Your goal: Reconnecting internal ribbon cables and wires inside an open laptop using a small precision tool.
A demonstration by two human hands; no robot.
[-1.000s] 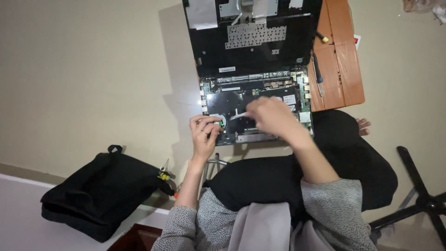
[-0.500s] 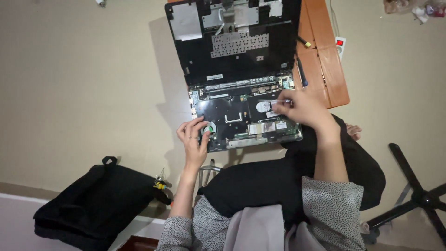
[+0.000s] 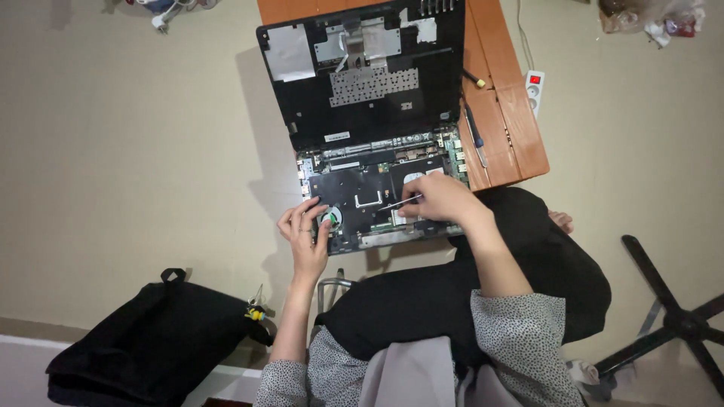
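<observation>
A black bag (image 3: 147,343) lies on the floor at the far left, in the same place as in the earlier frames.

The left hand (image 3: 305,234) rests on the near-left corner of the opened laptop (image 3: 377,188), fingers loosely spread, touching the round fan (image 3: 330,218). Half a second ago it sat at this same corner, so its steadying contact is unchanged.

The right hand (image 3: 441,200) now lies lower on the board, over the near-right area, fingers pinched on a thin metal tool (image 3: 400,202) whose tip points left toward the board's centre. Half a second ago this hand was higher, at the right edge. Judged from this, work has shifted to a new spot on the board.

The laptop's lid leans open on a wooden counter (image 3: 513,128), where a pen-like tool (image 3: 475,136) lies. A white power strip (image 3: 534,89) sits beyond it.
</observation>
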